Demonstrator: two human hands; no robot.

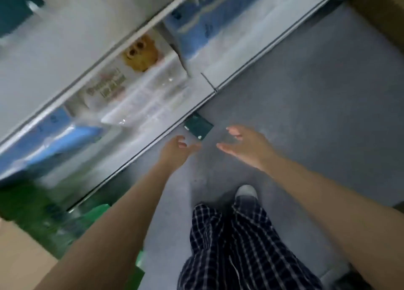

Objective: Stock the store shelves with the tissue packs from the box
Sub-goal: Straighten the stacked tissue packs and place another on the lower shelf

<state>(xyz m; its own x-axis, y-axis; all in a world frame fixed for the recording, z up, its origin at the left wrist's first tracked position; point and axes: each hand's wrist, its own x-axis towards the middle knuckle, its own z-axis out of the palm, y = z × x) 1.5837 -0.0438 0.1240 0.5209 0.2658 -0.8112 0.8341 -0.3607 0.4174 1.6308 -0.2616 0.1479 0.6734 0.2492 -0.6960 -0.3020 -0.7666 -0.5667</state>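
A small dark green tissue pack (pixel 198 127) lies on the grey floor against the base of the white shelf (pixel 166 123). My left hand (pixel 175 150) hovers just below and left of it, fingers loosely curled and holding nothing. My right hand (pixel 244 146) hangs to the right of the pack with fingers spread, also holding nothing. On the bottom shelf lie a white pack with a yellow cartoon figure (pixel 140 75) and blue packs (pixel 59 132). Green packs (pixel 39 211) show at lower left beside a cardboard box (pixel 19 257). The picture is blurred.
A second cardboard box (pixel 380 11) stands at the top right on the floor. More blue packs (pixel 196 22) fill the shelf further along. My checked trousers and a grey shoe (pixel 246 191) are below the hands. Grey floor (pixel 306 114) stretches to the right.
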